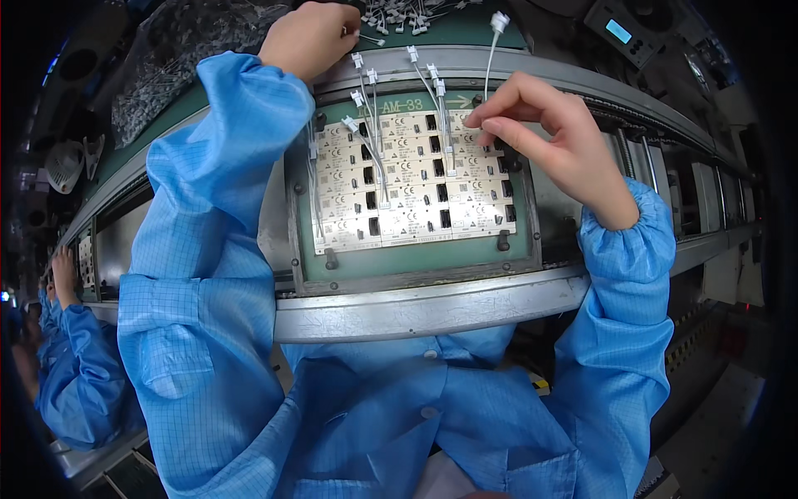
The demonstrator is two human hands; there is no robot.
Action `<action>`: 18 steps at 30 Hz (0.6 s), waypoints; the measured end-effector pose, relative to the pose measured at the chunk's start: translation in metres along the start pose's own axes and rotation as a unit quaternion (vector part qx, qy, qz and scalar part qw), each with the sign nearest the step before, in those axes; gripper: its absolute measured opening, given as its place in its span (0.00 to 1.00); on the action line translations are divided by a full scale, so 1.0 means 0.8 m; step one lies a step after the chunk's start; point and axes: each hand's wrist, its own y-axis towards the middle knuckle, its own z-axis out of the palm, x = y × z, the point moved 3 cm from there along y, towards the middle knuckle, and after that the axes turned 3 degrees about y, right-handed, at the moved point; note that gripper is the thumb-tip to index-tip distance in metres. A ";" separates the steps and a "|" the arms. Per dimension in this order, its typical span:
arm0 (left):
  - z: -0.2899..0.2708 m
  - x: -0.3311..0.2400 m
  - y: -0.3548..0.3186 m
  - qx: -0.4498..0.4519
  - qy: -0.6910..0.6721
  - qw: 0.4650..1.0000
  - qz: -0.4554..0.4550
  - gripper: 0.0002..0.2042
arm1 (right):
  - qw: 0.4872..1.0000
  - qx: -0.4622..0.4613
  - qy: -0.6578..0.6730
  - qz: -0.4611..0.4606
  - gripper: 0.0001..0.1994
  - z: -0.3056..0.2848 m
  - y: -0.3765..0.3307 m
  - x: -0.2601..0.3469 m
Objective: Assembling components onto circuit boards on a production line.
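My left hand (309, 37) reaches past the far rail to a pile of short white cables with plugs (403, 15). Its fingers are curled together, and what they may pinch is hidden. Over the far right part of a pale panel of circuit boards (407, 204), my right hand (553, 125) has thumb and forefinger drawn together at the lower end of a white two-wire cable (490, 62). That cable's plug points up and away; its lower end is hidden behind the fingers. Several similar cables (378, 141) rise from the panel's left and middle columns.
The panel lies in a green fixture (416, 273) between metal rails (432, 312). A clear bag of cables (179, 62) sits at the far left. A device with a lit screen (618, 32) stands far right. Another person's hand (64, 273) is at the left edge.
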 end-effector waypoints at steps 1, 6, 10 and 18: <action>-0.013 0.001 -0.006 -0.024 -0.099 0.995 -0.001 0.12 | 1.000 0.005 -0.030 -0.005 0.06 0.000 0.000 0.002; -0.016 0.049 -0.030 -0.038 -0.531 0.845 -0.050 0.11 | 0.994 0.012 -0.094 -0.045 0.05 0.005 0.001 0.013; -0.070 0.021 -0.103 -0.107 -0.502 0.858 -0.004 0.12 | 0.983 0.009 -0.169 -0.070 0.07 0.003 -0.004 0.015; -0.057 -0.026 -0.209 -0.138 -0.463 0.875 0.022 0.11 | 0.962 -0.045 -0.263 -0.063 0.08 0.032 -0.013 0.040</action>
